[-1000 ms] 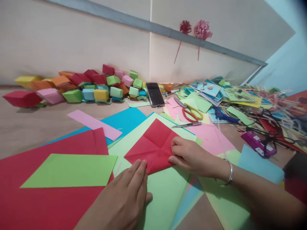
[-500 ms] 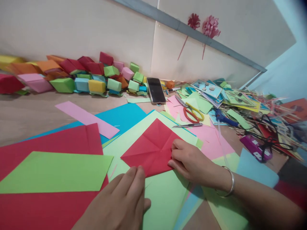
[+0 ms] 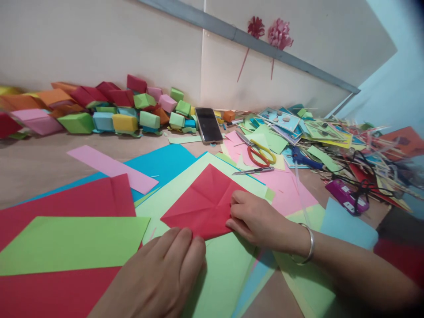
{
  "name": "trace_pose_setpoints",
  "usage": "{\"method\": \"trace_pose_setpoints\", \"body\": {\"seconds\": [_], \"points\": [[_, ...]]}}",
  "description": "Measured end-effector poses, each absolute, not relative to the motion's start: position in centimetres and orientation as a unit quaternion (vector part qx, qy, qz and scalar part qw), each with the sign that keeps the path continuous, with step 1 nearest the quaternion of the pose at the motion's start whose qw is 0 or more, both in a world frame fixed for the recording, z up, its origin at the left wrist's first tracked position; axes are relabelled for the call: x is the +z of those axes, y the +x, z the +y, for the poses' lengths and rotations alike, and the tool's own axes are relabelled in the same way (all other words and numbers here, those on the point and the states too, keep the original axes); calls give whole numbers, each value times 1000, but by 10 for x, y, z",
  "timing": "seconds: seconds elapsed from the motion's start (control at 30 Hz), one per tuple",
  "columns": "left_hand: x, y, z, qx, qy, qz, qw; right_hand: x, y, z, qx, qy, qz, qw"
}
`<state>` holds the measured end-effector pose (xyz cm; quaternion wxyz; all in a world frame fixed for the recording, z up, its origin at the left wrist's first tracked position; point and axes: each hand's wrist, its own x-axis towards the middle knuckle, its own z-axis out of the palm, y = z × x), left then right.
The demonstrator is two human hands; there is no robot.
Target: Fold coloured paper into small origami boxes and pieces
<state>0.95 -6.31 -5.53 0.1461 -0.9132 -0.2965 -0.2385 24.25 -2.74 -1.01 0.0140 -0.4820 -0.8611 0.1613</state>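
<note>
A square of red paper (image 3: 202,198), marked with crossing creases, lies cornerwise on a light green sheet (image 3: 218,274). My right hand (image 3: 251,218), with a silver bangle at the wrist, pinches the square at its right corner. At the near edge, my left hand (image 3: 168,265) has its bent fingers together on the red paper; its thumb is mostly hidden beneath. To the left, a bright green paper piece (image 3: 73,243) rests on a larger red sheet (image 3: 73,196). A pink strip (image 3: 112,168) lies across a blue sheet (image 3: 165,161).
Beyond the sheets are a craft knife (image 3: 253,170), scissors (image 3: 260,152) and a phone (image 3: 208,126). Folded paper boxes (image 3: 109,121) line the wall. On the right lie a blue glue gun (image 3: 306,159), a purple power strip (image 3: 346,196) with a black cord, and piled paper scraps.
My left hand has shifted slightly, its fingers now curling over the red square's near edge. My right hand keeps its pinch. The whole view has swung a little.
</note>
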Motion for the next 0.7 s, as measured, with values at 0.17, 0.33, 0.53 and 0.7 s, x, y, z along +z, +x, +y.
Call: {"method": "trace_pose_setpoints", "body": {"seconds": [0.17, 0.33, 0.53, 0.7], "points": [[-43, 18, -60, -92, -944, -285, 138, -7, 242, -27, 160, -481, -862, 5], [-40, 24, -58, -57, -950, -266, 152, -4, 242, -27, 161, -503, -849, 1], [-44, 20, -59, -67, -950, -256, 166, -9, 238, -29, 150, -559, -814, 49], [-45, 19, -56, -83, -951, -242, 174, -7, 233, -29, 119, -556, -822, 25]]}}
